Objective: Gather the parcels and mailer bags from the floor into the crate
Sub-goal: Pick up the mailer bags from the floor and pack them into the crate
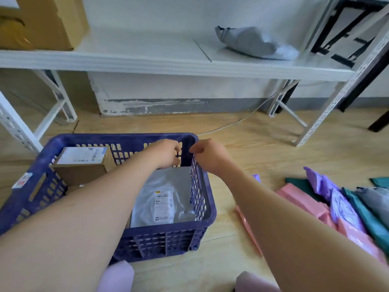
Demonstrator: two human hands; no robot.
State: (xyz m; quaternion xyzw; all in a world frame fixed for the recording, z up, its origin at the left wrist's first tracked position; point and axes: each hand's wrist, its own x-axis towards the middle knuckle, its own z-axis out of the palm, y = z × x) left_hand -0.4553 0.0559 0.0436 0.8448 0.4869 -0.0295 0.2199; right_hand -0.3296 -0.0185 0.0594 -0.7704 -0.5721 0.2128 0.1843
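One blue crate (117, 137) on the wood floor (242, 144), in front of a white shelf rack (147, 60). Inside are one cardboard parcel (84, 165) far left and one grey mailer bag (162, 199) on the right, just below the left hand (166, 153). Left hand and right hand (210, 157) are both curled at the crate's far right corner, and I can't tell if either is gripping anything. Heap of pink, purple, teal and grey bags (336, 207) on the floor to the right.

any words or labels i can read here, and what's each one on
Nothing reads clearly.
Shipping label on the cardboard box in the crate: barcode visible, print too blurred.
Printed label on the grey mailer bag: too small to read.
Red-and-white sticker on the crate's left wall: blurred.
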